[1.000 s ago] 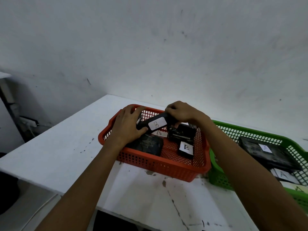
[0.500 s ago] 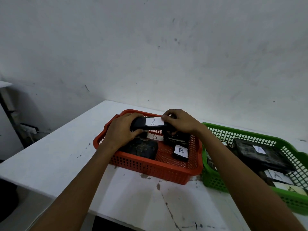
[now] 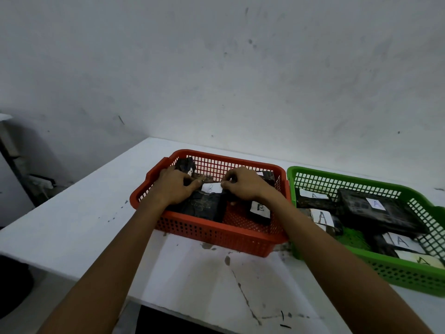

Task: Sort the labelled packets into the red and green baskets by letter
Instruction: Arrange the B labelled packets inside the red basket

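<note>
Both of my hands are inside the red basket (image 3: pixel 216 235). My left hand (image 3: pixel 174 186) and my right hand (image 3: pixel 243 185) grip the two ends of a dark packet (image 3: pixel 212 188) with a white label marked B, low among the other packets. Under it lies a large dark packet (image 3: pixel 204 207). Another B packet (image 3: pixel 260 209) lies at the front right, and one more dark packet (image 3: pixel 186 165) leans in the far left corner. The green basket (image 3: pixel 397 273) on the right holds several dark packets labelled A (image 3: pixel 375 203).
The two baskets stand side by side on a white table (image 3: pixel 84 225) that is stained and cracked near its front edge. A grey wall runs behind the table. To the left, past the table's edge, there is a dark gap with a socket and cable.
Both hands have lowered the B packet from above the red basket's rim down among the packets inside. The camera has tilted, so the baskets sit lower and further right.
</note>
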